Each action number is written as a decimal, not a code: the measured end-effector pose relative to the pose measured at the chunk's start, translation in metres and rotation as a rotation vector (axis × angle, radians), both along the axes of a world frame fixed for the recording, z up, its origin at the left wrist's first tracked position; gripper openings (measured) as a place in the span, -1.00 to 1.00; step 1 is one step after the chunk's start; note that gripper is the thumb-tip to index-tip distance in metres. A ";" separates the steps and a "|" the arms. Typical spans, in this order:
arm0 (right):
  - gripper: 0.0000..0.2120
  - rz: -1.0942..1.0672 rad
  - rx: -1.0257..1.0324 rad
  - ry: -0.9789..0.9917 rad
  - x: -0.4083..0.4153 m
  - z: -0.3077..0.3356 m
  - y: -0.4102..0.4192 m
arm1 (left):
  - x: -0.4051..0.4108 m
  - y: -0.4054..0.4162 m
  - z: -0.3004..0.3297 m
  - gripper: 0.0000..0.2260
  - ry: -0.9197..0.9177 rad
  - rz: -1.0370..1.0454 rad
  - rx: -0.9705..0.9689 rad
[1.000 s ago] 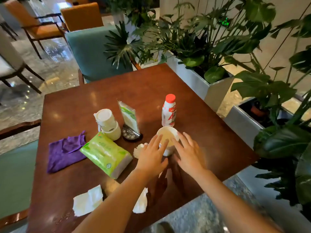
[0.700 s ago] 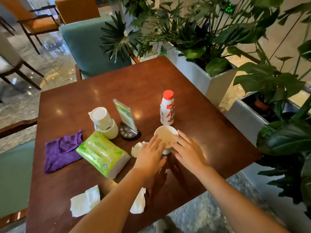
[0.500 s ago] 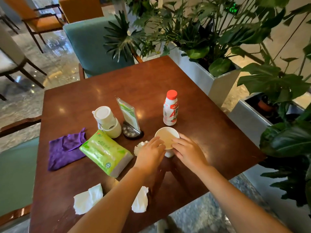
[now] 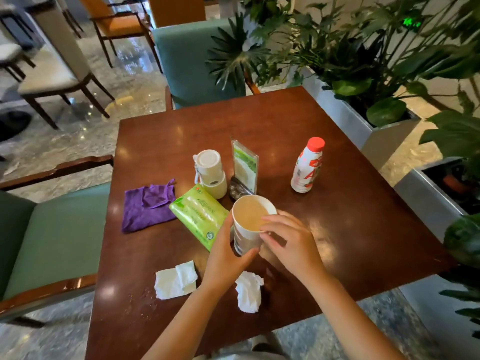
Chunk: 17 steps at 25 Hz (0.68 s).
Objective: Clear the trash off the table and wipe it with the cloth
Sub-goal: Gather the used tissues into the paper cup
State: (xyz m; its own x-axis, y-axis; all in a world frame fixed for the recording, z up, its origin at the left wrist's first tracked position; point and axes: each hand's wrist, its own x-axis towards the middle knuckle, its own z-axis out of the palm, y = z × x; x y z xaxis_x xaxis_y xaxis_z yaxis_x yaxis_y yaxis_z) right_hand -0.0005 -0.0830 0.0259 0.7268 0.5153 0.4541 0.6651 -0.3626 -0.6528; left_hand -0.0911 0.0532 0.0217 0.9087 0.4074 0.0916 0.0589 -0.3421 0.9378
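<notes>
A white paper cup [image 4: 250, 216] with a tan inside is lifted off the brown table [image 4: 337, 229]. My left hand [image 4: 226, 258] grips its side and base. My right hand [image 4: 291, 240] pinches its rim from the right. Two crumpled white tissues lie near the front edge, one [image 4: 175, 280] left of my left arm and one [image 4: 249, 292] between my arms. A purple cloth [image 4: 146, 205] lies at the left. A white bottle with a red cap [image 4: 307, 166] stands at the right.
A green tissue pack [image 4: 198, 214], two stacked pale cups [image 4: 210, 172] and a clear sign stand [image 4: 244, 168] sit mid-table. Crumbs and wet spots [image 4: 140, 302] mark the front left. Green chairs stand at the far side [image 4: 189, 61] and left [image 4: 52, 237]. Planters with leafy plants [image 4: 363, 74] line the right.
Both hands closed on the paper cup and raised it off the table toward me. The small crumpled tissue beside the cup is no longer visible.
</notes>
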 end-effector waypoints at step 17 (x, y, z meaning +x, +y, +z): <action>-0.38 -0.060 -0.661 0.084 0.032 -0.069 0.035 | -0.062 0.050 -0.007 -0.32 -0.013 0.226 -0.128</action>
